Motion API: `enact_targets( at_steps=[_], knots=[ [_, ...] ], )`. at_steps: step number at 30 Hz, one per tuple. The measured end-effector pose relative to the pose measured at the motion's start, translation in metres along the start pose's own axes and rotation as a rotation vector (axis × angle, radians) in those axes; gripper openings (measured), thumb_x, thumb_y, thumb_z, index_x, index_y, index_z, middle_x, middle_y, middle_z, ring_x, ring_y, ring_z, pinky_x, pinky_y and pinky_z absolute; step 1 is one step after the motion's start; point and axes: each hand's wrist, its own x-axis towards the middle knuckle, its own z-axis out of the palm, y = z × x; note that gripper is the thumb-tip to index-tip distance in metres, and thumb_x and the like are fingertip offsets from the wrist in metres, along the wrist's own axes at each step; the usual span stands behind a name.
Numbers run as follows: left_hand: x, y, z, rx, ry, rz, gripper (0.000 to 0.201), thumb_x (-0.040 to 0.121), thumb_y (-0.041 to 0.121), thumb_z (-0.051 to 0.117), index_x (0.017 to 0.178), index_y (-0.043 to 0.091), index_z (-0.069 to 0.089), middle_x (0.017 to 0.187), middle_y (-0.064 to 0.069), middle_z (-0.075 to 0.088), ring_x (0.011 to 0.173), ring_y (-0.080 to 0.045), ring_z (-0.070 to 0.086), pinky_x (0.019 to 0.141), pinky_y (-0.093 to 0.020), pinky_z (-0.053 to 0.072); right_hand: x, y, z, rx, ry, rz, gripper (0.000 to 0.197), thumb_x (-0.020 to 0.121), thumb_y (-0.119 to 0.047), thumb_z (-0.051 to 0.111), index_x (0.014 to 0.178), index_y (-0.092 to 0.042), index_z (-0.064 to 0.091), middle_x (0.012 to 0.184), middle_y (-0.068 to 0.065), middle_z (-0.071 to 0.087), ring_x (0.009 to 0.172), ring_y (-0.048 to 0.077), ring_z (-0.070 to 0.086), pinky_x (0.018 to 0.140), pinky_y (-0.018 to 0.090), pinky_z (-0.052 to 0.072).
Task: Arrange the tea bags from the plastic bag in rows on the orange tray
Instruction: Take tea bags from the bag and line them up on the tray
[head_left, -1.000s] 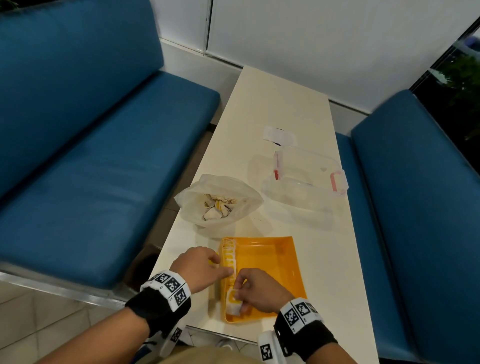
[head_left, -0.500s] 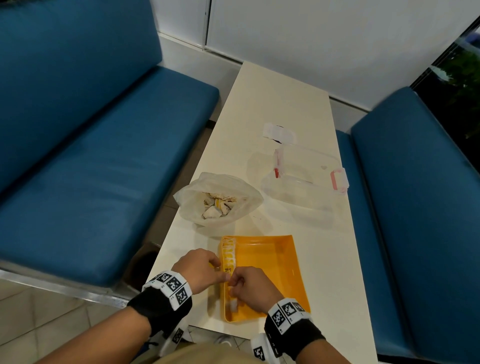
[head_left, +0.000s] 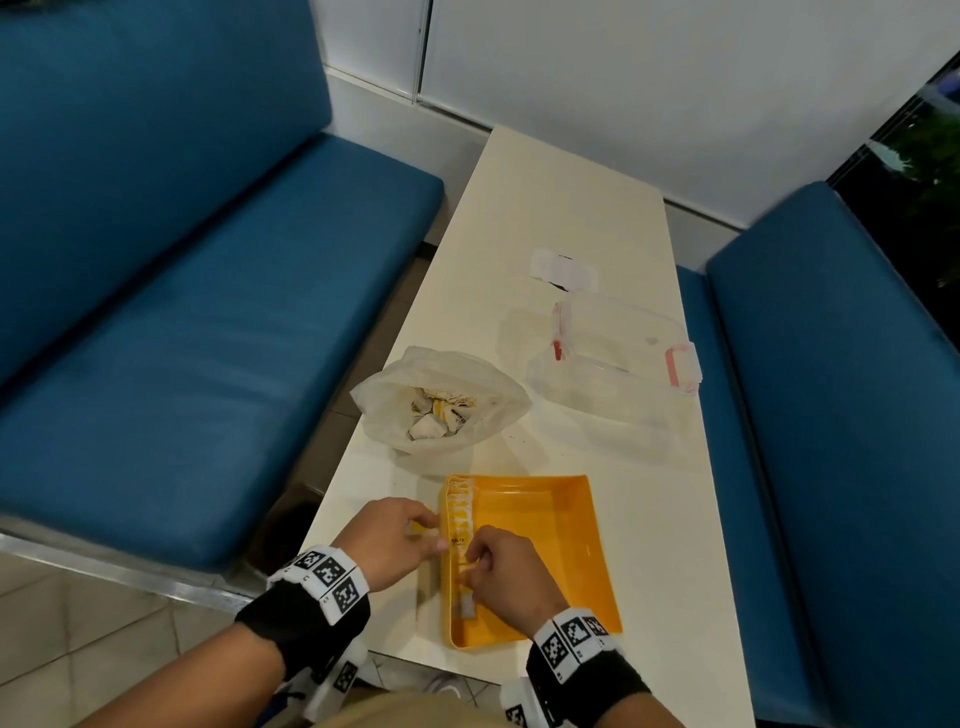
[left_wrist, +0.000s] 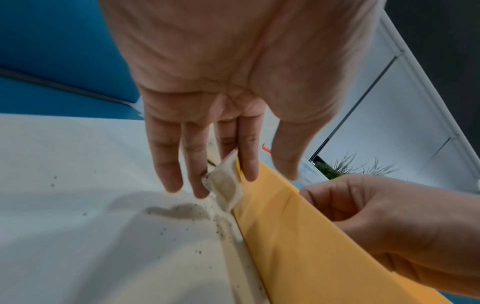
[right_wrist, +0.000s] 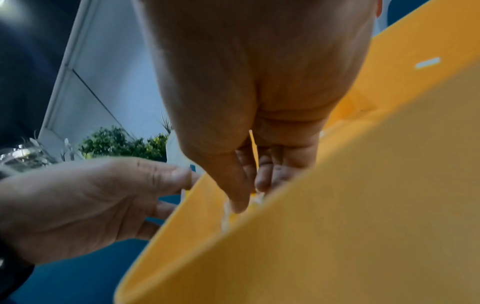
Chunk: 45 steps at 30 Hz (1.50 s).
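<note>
The orange tray (head_left: 550, 566) lies at the table's near end, with a row of tea bags (head_left: 461, 512) along its left wall. My left hand (head_left: 434, 530) stays just outside that wall, a tea bag (left_wrist: 225, 185) pinched between its fingers (left_wrist: 249, 162). My right hand (head_left: 475, 564) is inside the tray at the row's near end, thumb and fingertips (right_wrist: 237, 203) pinching a tea bag there. Another pale tea bag (head_left: 466, 605) lies flat near the tray's front. The plastic bag (head_left: 483, 410) stands open beyond the tray with several tea bags inside.
A clear lidded container (head_left: 618, 358) with pink clasps sits on the white table (head_left: 571, 208) to the right of the bag. A small white packet (head_left: 563, 270) lies farther back. Blue benches (head_left: 182, 312) flank both long sides. Dark crumbs (left_wrist: 197, 251) dot the tabletop.
My right hand's fingers have moved from the flat tea bag near the tray's front up to the row's near end. The left hand has hardly moved.
</note>
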Motion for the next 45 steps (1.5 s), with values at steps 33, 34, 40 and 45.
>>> enact_targets(
  at_steps=[33, 34, 40, 45],
  knots=[
    [0.0, -0.003, 0.008, -0.12, -0.113, 0.148, 0.038, 0.077, 0.034, 0.084, 0.109, 0.044, 0.067, 0.085, 0.011, 0.07, 0.066, 0.001, 0.059, 0.075, -0.019, 0.053, -0.016, 0.011, -0.035, 0.29, -0.418, 0.1, 0.011, 0.089, -0.004, 0.067, 0.088, -0.011, 0.059, 0.064, 0.01, 0.069, 0.054, 0.018, 0.065, 0.052, 0.024, 0.052],
    [0.0, -0.003, 0.01, -0.112, -0.119, 0.141, 0.04, 0.076, 0.034, 0.085, 0.11, 0.044, 0.066, 0.086, 0.01, 0.069, 0.067, -0.001, 0.059, 0.076, -0.021, 0.054, -0.015, 0.012, -0.031, 0.272, -0.428, 0.118, 0.011, 0.088, -0.004, 0.067, 0.089, -0.011, 0.058, 0.063, 0.009, 0.069, 0.054, 0.017, 0.065, 0.053, 0.024, 0.053],
    [0.003, -0.005, 0.016, -0.128, -0.116, 0.13, 0.039, 0.073, 0.032, 0.087, 0.104, 0.043, 0.067, 0.087, 0.008, 0.068, 0.064, -0.002, 0.057, 0.074, -0.023, 0.054, -0.01, 0.005, -0.013, 0.212, -0.405, 0.183, 0.02, 0.086, 0.001, 0.067, 0.082, -0.013, 0.053, 0.061, 0.011, 0.064, 0.051, 0.014, 0.066, 0.054, 0.026, 0.057],
    [0.004, -0.005, 0.017, -0.123, -0.122, 0.128, 0.038, 0.073, 0.03, 0.087, 0.101, 0.044, 0.066, 0.088, 0.007, 0.068, 0.066, -0.003, 0.058, 0.076, -0.024, 0.056, -0.008, 0.0, -0.007, 0.115, -0.305, 0.199, 0.019, 0.079, -0.001, 0.065, 0.079, -0.017, 0.054, 0.067, 0.01, 0.066, 0.064, 0.027, 0.074, 0.072, 0.048, 0.062]
  ],
)
